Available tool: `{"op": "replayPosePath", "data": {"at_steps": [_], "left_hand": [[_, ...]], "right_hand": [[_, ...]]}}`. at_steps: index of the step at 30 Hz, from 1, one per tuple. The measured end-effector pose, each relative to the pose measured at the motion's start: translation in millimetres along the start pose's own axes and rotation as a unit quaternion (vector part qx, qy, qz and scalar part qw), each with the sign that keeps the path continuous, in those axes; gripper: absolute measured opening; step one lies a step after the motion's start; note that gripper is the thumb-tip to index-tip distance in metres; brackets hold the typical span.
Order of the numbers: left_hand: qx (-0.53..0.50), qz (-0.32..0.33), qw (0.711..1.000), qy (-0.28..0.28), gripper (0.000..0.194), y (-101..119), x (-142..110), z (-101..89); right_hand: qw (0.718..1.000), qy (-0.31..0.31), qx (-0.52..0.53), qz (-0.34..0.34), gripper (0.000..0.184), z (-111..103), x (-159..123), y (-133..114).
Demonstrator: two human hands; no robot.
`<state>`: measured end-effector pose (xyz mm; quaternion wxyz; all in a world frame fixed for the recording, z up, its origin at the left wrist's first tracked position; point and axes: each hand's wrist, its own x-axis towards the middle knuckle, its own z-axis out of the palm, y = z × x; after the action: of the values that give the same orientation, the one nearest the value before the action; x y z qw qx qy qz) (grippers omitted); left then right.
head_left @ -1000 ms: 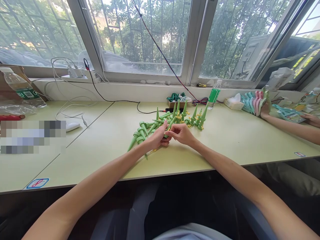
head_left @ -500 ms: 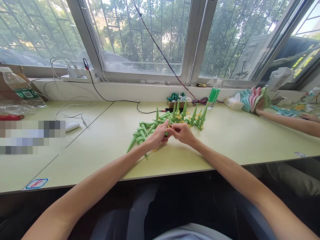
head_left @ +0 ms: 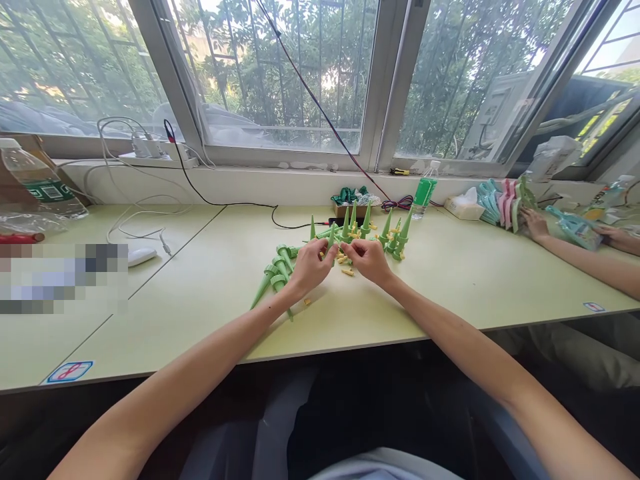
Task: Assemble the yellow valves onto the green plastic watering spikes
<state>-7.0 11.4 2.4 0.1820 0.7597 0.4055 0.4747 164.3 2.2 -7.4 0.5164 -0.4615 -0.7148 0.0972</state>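
Observation:
My left hand point(head_left: 311, 268) is closed around a green plastic watering spike point(head_left: 332, 235), held point up with its lower part hidden by my fingers. My right hand point(head_left: 369, 260) is pinched just to the right of it; whatever its fingertips hold is too small to make out. Small yellow valve pieces point(head_left: 347, 272) lie on the table between and below my hands. More green spikes point(head_left: 273, 277) lie in a pile to the left. Several others point(head_left: 403, 237) stand upright behind and right of my hands, with yellow pieces fitted near their bases.
A small cardboard box point(head_left: 341, 212) with green material stands behind the spikes. Further right are a green-labelled bottle point(head_left: 425, 192) and a tissue box point(head_left: 465, 208). Another person's hand point(head_left: 535, 225) touches pastel plastic items point(head_left: 505, 203). A white cable point(head_left: 133, 223) lies at left.
My hands have drawn slightly apart, uncovering yellow pieces on the table between them. The spike stays in my left hand. At right, the other person's hand has shifted beside the pastel items.

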Motion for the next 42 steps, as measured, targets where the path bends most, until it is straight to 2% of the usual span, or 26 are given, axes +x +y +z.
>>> {"op": "replayPosePath", "data": {"at_steps": [5,14,25,33,38,42], "left_hand": [[0.091,0.015,0.996,-0.021,0.035,-6.0,-2.0,3.5],[0.134,0.048,0.989,-0.030,0.042,-2.4,-3.6,0.8],[0.176,0.002,0.984,-0.040,0.035,-1.6,-4.2,-0.4],[0.234,-0.052,0.965,-0.106,0.023,-3.7,-3.6,-0.8],[0.205,-0.042,0.974,-0.084,0.025,-4.3,-5.0,0.3],[0.143,-0.030,0.989,-0.017,0.032,-0.8,-3.7,-0.1]], "right_hand": [[0.998,0.057,-0.021,0.019,0.049,-1.3,2.8,3.8],[0.996,0.058,-0.064,0.032,0.044,-2.0,2.6,1.0],[0.994,0.046,-0.066,0.068,0.027,-2.2,3.2,3.1],[0.995,0.038,-0.056,0.079,0.018,-3.4,2.7,2.3],[0.994,0.033,-0.065,0.077,0.017,-4.0,2.1,2.5],[0.994,0.033,-0.077,0.069,0.013,-3.4,1.1,2.4]]}}
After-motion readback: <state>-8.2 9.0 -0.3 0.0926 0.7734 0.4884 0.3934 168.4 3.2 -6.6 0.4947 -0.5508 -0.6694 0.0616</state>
